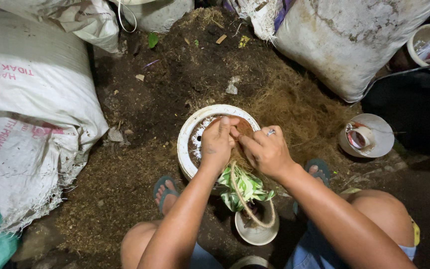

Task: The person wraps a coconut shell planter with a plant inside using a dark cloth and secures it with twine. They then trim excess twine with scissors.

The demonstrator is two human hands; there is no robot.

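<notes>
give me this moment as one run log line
left hand on white pot | right hand pressing fibre | leafy plant below | sacks around

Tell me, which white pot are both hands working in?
The big white pot between the feet, under both hands; the smaller white pot sits nearer the knees, holding a leafy plant.
</notes>
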